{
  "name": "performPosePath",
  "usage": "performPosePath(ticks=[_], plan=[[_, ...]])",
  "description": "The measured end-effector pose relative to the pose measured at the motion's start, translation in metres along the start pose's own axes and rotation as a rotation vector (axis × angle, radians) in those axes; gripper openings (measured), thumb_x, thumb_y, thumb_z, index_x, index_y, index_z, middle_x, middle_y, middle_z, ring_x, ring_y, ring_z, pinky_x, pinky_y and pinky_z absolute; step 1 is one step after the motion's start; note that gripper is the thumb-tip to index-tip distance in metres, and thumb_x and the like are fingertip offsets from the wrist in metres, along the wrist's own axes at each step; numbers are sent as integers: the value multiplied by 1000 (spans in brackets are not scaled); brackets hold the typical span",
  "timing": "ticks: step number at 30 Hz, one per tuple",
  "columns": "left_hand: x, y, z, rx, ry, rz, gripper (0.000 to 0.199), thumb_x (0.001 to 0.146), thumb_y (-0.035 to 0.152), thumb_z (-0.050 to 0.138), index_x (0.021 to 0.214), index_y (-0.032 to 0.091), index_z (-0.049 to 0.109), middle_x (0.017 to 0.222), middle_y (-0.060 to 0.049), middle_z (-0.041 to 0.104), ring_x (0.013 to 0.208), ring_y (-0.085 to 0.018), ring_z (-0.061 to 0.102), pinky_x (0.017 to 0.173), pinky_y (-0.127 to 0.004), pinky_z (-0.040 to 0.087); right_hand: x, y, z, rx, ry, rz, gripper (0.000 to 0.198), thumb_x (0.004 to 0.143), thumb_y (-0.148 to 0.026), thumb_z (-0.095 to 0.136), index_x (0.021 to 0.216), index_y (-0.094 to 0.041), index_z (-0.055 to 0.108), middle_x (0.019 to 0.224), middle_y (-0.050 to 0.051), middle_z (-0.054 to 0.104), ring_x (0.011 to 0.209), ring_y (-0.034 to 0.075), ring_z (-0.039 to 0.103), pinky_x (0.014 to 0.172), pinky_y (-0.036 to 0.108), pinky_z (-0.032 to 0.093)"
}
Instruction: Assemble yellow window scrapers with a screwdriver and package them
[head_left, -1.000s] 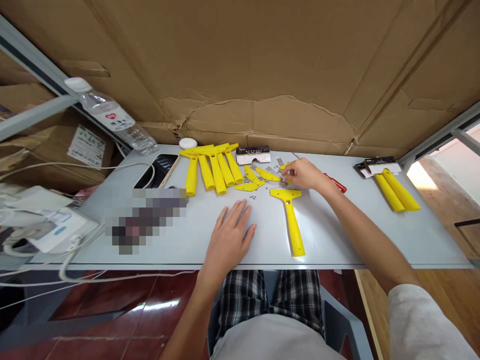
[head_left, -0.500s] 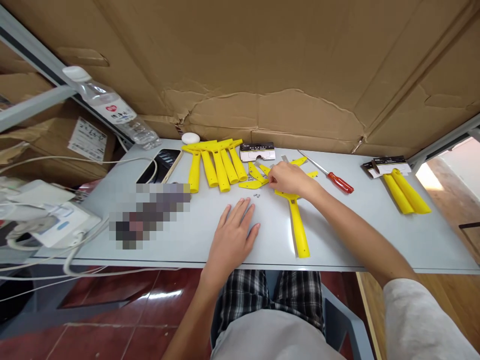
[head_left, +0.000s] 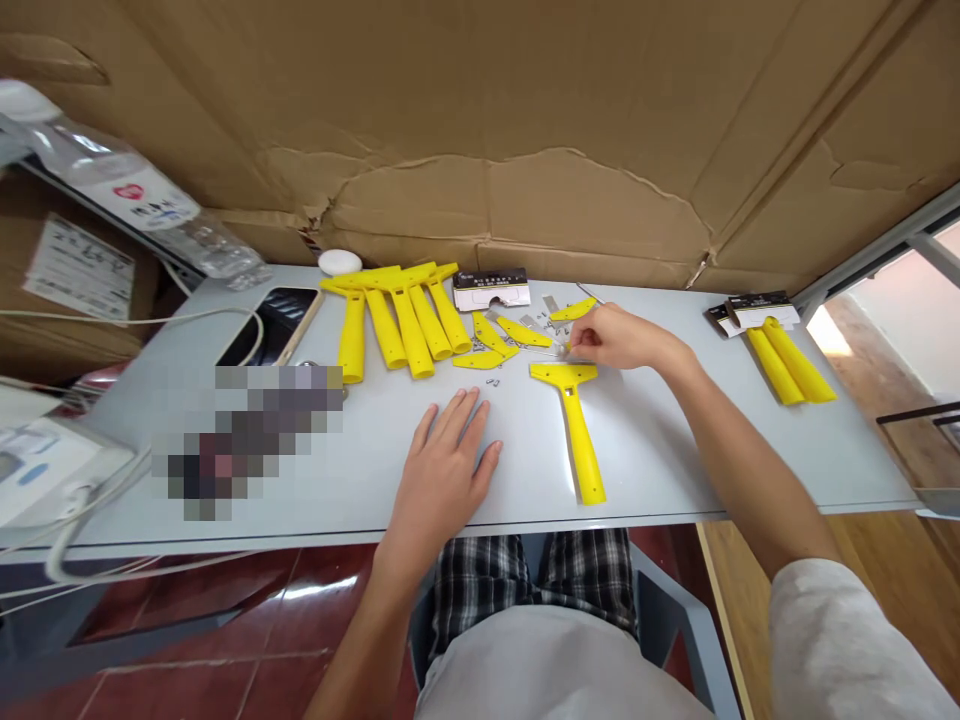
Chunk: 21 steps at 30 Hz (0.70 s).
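My checked trousers (head_left: 480, 580) show below the near edge of the grey bench (head_left: 517, 490). My hands are well apart. The left hand (head_left: 446, 460) lies palm down on the bench, its fingers stretched out and a little spread. To the right of it, and on the near side of my right hand, one T-shaped yellow scraper handle (head_left: 583, 440) lies with its crosspiece away from me and its grip end towards me. A few small screws (head_left: 492, 382) lie just beyond my left fingertips.

My right hand (head_left: 619, 338) reaches in past the crosspiece, thumb and fingers drawn together over the small parts; I cannot tell whether they pinch anything. Left of those fingers lie several yellow plates (head_left: 526, 333), with another yellow plate (head_left: 572, 309) just beyond them, close to a flat metal blade (head_left: 550, 303). A thin metal shaft (head_left: 590, 292) pokes out behind the right hand.

Beyond my left hand, five yellow handles (head_left: 411, 325) lie in an overlapping row, with a phone (head_left: 274, 320) to their left and a black-and-white card (head_left: 491, 291) to their right. Well right of my right hand lie two carded yellow handles (head_left: 791, 365). Farthest off stands a cardboard sheet (head_left: 487, 100).
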<state>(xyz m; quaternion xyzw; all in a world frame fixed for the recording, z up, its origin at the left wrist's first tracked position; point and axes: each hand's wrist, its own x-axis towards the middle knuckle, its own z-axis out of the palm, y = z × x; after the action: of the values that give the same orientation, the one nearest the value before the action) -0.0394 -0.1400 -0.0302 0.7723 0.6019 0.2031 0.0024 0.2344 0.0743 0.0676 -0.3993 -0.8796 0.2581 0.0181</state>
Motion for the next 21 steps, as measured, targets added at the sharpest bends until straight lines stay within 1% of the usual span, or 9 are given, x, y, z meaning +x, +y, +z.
performPosePath(ticks=[3,5,7,9,11,13,15,18,21], plan=[[2,-2,-5,0,3,23,48,115,36,46,154,17,66,170,-20,58,161,-39,53,133,-66,39,-32,26,-4,100,114,76,17,94,-36,75,88,-21,78,80,4,76,71,18,63,71,34,47],[11,-4,-14,-13,-13,58,43,114,38,50,147,21,71,167,-18,62,157,-41,56,127,-67,46,-44,35,-2,183,175,105,22,95,-41,74,90,-20,78,80,5,75,71,18,62,70,34,46],[28,-6,-26,-55,-32,115,40,112,41,56,142,24,74,167,-16,61,151,-41,60,121,-65,53,-47,37,3,255,253,97,23,96,-42,73,91,-20,77,84,5,75,76,19,62,71,34,47],[53,-8,-37,-100,-32,171,39,111,39,56,144,27,74,166,-13,62,147,-38,61,122,-64,53,-42,32,12,285,353,45,20,97,-38,70,92,-20,76,95,8,77,87,22,67,77,36,50],[82,-11,-43,-105,-32,225,39,109,38,59,143,29,76,164,-11,64,146,-39,60,123,-65,52,-33,20,22,255,432,-39,17,99,-34,67,93,-21,76,108,10,77,103,27,69,89,40,54],[109,-14,-43,-93,-40,285,37,107,33,60,139,25,78,161,-13,64,145,-40,59,121,-66,52,-26,6,32,193,445,-125,15,101,-32,66,94,-22,76,115,11,76,116,30,66,104,47,52],[127,-17,-36,-89,-53,348,36,106,30,60,135,23,80,158,-15,66,144,-41,58,120,-66,51,-23,-6,42,148,413,-180,14,104,-29,66,96,-22,75,122,12,74,123,32,63,112,52,48],[138,-20,-21,-116,-86,381,36,106,33,62,136,24,80,154,-15,68,141,-40,59,119,-65,50,-23,-16,52,103,327,-180,12,105,-26,65,99,-22,75,128,12,72,130,35,60,112,54,46],[136,-18,-8,-163,-124,385,39,106,39,64,139,22,79,150,-16,70,136,-39,61,117,-62,51,-22,-19,58,53,280,-161,12,106,-23,65,100,-22,75,129,13,71,130,35,59,109,53,45]])
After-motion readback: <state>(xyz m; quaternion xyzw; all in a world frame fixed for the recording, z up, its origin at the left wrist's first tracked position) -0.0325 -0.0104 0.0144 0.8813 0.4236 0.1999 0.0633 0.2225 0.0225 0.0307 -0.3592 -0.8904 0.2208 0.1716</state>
